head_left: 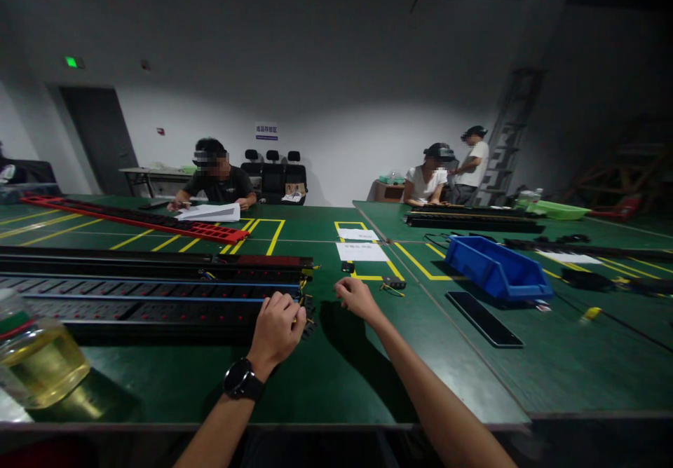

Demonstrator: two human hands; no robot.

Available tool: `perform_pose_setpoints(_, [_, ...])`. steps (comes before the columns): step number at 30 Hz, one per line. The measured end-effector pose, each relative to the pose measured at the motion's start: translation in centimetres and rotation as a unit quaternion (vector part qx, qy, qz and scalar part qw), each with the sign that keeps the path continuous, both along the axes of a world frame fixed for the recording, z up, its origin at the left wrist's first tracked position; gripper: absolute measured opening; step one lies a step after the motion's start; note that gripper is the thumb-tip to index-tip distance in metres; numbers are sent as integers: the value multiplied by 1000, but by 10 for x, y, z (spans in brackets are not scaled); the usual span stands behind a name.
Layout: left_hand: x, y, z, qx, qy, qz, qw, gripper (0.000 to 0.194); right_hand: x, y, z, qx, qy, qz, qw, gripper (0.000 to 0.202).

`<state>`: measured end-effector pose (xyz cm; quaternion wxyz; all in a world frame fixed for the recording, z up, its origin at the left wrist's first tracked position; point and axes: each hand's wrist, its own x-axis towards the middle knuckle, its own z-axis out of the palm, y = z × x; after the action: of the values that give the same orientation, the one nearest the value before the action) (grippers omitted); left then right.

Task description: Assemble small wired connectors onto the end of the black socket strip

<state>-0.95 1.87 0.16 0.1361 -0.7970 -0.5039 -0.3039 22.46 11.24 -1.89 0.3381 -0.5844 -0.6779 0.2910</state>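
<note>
My left hand point(278, 326), a black watch point(243, 378) on its wrist, is at the right end of a long black slotted panel point(179, 312) with red dots. Its fingers are curled; whatever they grip is hidden beneath them. Short yellow and black wires point(303, 287) stick out at the panel's end. To the right, apart from the panel, my right hand point(356, 297) hovers over the green table with fingers bent in a pinch. Anything between them is too small to make out. Beyond it are a small black block point(348, 267) and a black connector piece point(394, 283) with a yellow wire.
A bottle of yellow liquid point(42, 363) stands at front left. On the right are a phone point(484, 319) and a blue bin point(497, 270). White paper sheets point(362, 251) and a red slotted frame point(141, 217) lie farther back. Several people are at or behind the far side.
</note>
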Motion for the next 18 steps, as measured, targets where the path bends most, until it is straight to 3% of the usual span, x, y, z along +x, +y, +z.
perform_pose_setpoints(3, [0,1,-1,-3,-12,4,1000,39,-10,2,-12,-29,118,18,992,18])
perform_pose_setpoints(7, [0,1,0,-13,-1,11,1000,37,-21,1,-19,-62,193,39,978,16])
perform_pose_setpoints(18, [1,0,2,-20,14,19,1000,37,-23,1,-22,-42,130,40,990,20])
